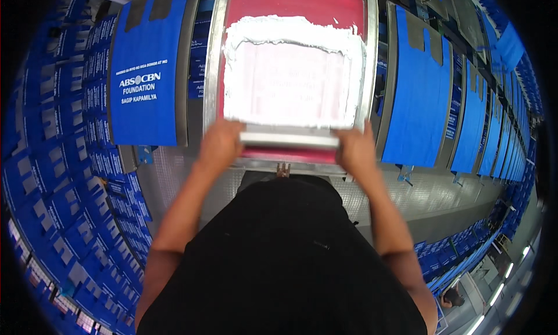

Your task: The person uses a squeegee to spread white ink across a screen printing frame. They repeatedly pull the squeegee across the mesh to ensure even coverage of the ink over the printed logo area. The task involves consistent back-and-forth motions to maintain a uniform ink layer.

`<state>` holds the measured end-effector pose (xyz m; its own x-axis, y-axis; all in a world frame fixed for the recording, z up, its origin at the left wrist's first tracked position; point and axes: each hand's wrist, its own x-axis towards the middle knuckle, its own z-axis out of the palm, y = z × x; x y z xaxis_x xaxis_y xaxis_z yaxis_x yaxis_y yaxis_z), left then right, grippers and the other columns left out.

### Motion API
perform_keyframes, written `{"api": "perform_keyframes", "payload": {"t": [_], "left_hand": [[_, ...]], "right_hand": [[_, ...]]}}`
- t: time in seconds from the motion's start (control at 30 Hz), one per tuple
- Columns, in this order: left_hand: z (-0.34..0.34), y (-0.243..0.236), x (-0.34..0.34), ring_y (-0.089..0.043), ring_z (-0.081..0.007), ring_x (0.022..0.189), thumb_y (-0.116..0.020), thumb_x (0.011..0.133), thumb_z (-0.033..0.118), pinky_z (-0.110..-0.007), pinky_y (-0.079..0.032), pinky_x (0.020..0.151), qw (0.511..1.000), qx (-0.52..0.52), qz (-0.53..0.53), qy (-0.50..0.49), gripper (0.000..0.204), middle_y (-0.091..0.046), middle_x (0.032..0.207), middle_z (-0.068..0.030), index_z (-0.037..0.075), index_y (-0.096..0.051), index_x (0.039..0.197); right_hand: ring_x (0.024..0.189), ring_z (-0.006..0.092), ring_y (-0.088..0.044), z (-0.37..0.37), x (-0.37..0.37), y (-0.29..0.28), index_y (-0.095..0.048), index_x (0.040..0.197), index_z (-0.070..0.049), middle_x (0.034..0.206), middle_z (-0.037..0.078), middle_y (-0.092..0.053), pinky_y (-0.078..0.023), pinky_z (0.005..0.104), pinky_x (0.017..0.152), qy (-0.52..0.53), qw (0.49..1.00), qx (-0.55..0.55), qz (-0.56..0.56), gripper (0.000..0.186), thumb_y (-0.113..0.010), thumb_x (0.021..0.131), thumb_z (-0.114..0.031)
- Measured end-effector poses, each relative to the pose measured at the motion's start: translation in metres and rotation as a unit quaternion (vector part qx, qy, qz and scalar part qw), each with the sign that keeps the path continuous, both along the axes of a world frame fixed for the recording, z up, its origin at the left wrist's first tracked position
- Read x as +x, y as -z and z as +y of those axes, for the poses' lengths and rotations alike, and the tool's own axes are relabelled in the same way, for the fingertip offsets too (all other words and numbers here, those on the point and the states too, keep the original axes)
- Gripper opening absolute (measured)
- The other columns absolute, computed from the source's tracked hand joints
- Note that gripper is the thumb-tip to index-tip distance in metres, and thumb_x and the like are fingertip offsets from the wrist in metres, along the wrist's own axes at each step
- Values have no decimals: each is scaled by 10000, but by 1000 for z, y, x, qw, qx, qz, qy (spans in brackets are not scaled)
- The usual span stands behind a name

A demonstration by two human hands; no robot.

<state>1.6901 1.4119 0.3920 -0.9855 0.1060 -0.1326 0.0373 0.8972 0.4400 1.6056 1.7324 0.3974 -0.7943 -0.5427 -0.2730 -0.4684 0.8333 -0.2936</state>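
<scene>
My left hand (222,144) and my right hand (356,150) are closed on the two ends of a long, pale grey squeegee (288,139). It lies across the near part of a metal-framed red screen (294,3). A thick, ragged band of white ink (285,25) surrounds a paler rectangle on the screen, just beyond the squeegee. Beneath the near frame edge, a small metal fitting (283,170) shows at the middle.
Blue printed fabric pieces on boards (142,125) (415,120) line both sides, with many more blue pieces (58,131) along the left. A grey metal walkway (442,198) runs underneath. Another person (452,297) is small and distant at lower right.
</scene>
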Motion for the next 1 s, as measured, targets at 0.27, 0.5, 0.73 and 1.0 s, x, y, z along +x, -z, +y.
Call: {"api": "perform_keyframes", "payload": {"t": [0.27,0.5,0.73,1.0], "left_hand": [[-17,24,-149,-664,-339,807,-739,690,185,-442,-527,725,995,-87,49,-16,230,-677,797,-160,100,-700,900],[-38,-10,-230,-624,-323,986,-795,705,381,-424,-499,844,992,-85,79,-56,471,-663,1061,-150,75,-678,1045],[13,-18,-26,-638,-362,795,-574,902,479,-470,-492,750,952,131,-264,-78,490,-671,905,-217,-2,-649,964],[103,101,123,-535,-66,692,-591,955,340,-275,-455,638,744,517,-379,-190,376,-618,721,-6,-30,-654,928]], "right_hand": [[889,266,-672,-32,-130,38,-689,1060,-179,860,98,-707,-322,574,1039,19,996,73,46,390,-651,681,-95],[1003,319,-647,-52,-244,6,-677,1160,-168,1039,157,-687,-514,381,885,5,1000,27,-10,522,-575,654,-87],[891,320,-679,-55,-288,-14,-632,1194,-53,983,191,-692,-535,374,813,14,998,-6,-58,566,-683,633,-116],[1010,342,-641,-93,-275,3,-637,1197,-87,1120,189,-658,-491,390,903,-84,995,-13,-44,559,-642,639,-51]]}}
